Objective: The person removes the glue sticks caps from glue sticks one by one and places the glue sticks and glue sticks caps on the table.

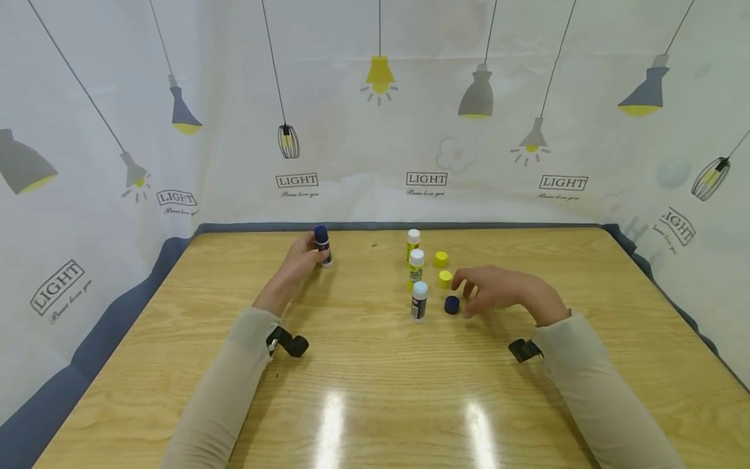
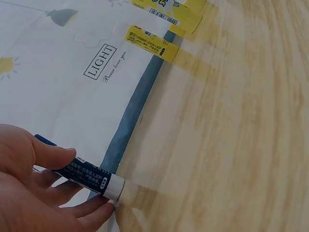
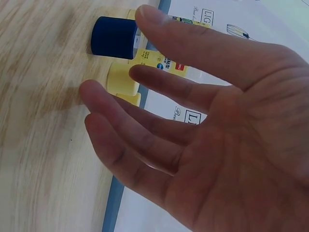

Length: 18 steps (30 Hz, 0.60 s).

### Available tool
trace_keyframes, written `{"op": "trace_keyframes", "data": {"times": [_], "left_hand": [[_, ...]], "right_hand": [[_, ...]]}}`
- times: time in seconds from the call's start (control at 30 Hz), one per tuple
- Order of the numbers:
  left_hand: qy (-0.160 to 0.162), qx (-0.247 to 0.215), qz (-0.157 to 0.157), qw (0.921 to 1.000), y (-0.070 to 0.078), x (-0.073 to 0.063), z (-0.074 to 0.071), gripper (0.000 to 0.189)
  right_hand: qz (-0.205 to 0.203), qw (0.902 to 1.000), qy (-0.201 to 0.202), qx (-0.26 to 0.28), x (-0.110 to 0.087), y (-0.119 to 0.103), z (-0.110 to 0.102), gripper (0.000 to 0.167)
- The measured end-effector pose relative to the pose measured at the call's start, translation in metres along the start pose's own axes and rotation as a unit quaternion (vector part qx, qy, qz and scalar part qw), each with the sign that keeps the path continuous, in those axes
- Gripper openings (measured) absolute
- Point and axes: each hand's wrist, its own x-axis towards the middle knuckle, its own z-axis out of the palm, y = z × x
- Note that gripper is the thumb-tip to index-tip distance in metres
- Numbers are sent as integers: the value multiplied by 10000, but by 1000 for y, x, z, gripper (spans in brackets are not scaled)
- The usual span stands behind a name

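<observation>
At the table's far left, my left hand (image 1: 303,255) holds an upright dark blue glue stick (image 1: 323,246) with its blue cap on and a white base. In the left wrist view the thumb lies along the labelled barrel of this glue stick (image 2: 89,174), fingers behind it. My right hand (image 1: 498,287), fingers slightly bent and apart, is just right of a loose dark blue cap (image 1: 452,305). Nothing is in its grasp. In the right wrist view the blue cap (image 3: 114,37) stands beyond the thumb tip, with a yellow cap (image 3: 120,77) by the index fingertip.
Left of the caps, three uncapped glue sticks stand in a row: a yellow one (image 1: 413,242) at the back, another yellow one (image 1: 416,267), and a dark-labelled one (image 1: 418,301) in front. Two yellow caps (image 1: 441,259) sit beside them. A printed curtain (image 1: 363,143) hangs behind the wooden table (image 1: 375,365).
</observation>
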Motion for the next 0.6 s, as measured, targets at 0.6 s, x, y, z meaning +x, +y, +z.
{"op": "trace_keyframes", "data": {"times": [0.6], "left_hand": [[-794,556,534,9939,2,-5,6,44]], "right_hand": [[28,10000,41,49,-7,-1,-5,49]]}}
